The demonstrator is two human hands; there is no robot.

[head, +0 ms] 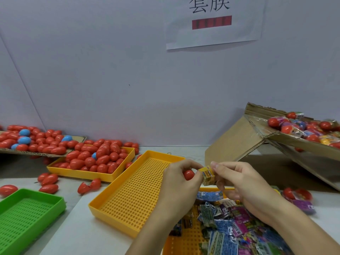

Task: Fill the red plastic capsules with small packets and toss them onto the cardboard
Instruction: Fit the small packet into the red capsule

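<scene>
Fingers point(214, 165) pinching yellow packet point(208, 175), lettering illegible; wall sign point(213, 21) "套膜"

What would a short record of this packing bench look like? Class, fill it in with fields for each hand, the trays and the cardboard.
left hand: left hand grips a red capsule
right hand: right hand pinches a yellow packet beside the capsule
packet supply: tray of mixed packets below the hands
capsule supply: yellow tray heaped with red capsules, a blue one among them
unfilled trays: perforated yellow tray; green tray
cardboard: left cardboard sheet with red and blue capsules; tilted cardboard at right
</scene>
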